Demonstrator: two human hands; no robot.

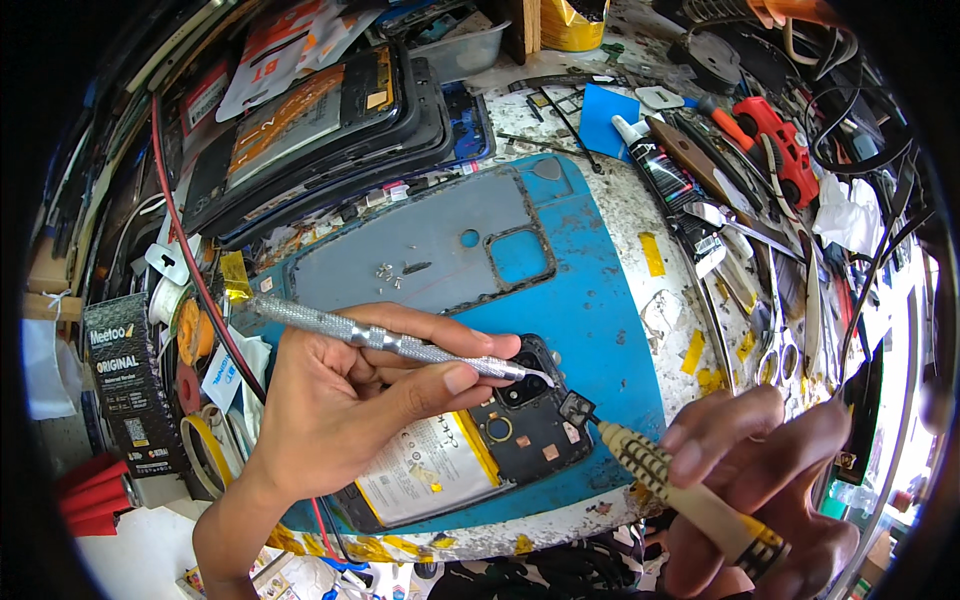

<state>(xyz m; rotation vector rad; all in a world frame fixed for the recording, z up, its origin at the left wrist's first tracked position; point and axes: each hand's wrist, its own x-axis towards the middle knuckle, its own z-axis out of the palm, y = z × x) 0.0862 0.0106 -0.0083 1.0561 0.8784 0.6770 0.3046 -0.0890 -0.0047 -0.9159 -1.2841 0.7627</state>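
My left hand (345, 400) is closed round a knurled metal pen-style knife (400, 345). Its curved tip rests at the black camera surround of an opened phone (545, 450). A white battery (425, 470) with yellow edges sits in the phone, partly behind my left hand. On the right, my right hand (755, 470) grips beige tweezers (650, 465) with a dark ribbed grip. Their dark tip meets a small black square part (577, 408) at the phone's edge; whether it is pinched is too small to tell. A grey phone back cover (450, 235) carries several tiny screws (388, 275).
Under the phone lies a blue mat (610, 330). Stacked phone parts (330, 140) stand at the back left. Scissors (780, 350), a red toy car (775, 140), a glue tube (660, 165) and other tools crowd the right side. A red cable (170, 200) runs down the left.
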